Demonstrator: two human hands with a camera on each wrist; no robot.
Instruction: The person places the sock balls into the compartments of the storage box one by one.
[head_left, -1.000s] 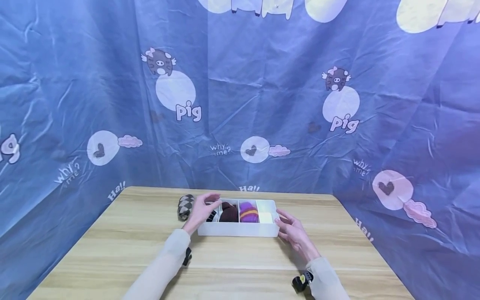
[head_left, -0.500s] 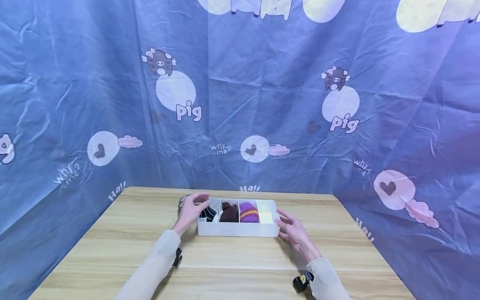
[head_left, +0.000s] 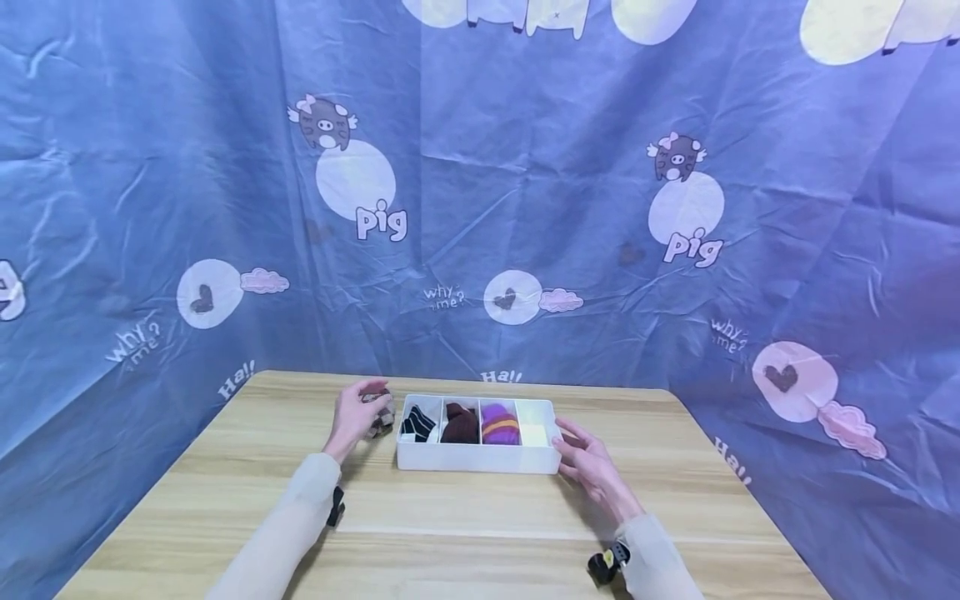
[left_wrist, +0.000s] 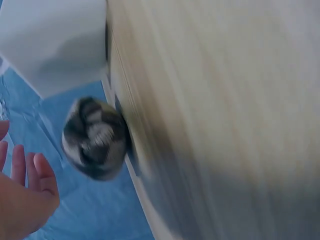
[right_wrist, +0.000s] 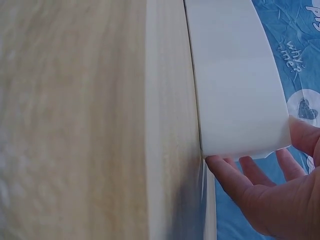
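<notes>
A rolled grey argyle sock [left_wrist: 95, 139] lies on the table just left of a white divided box [head_left: 480, 457]. My left hand [head_left: 356, 418] is over the sock in the head view, covering part of it. In the left wrist view that hand's fingers are loosely bent and apart from the sock. Three of the box's compartments hold, from the left, a black-and-white striped sock [head_left: 420, 425], a dark brown sock [head_left: 460, 425] and a purple sock [head_left: 499, 425] with an orange stripe. My right hand [head_left: 592, 471] touches the box's right end, fingers spread along it and thumb near the upper edge.
The light wooden table [head_left: 480, 533] has its far edge close behind the box. A blue printed cloth [head_left: 465, 192] hangs around the back and sides. Small black wrist devices show beneath both sleeves.
My left hand has moved left, off the box's left compartment and over to the argyle sock. The striped sock is now uncovered. My right hand stays at the box's right end.
</notes>
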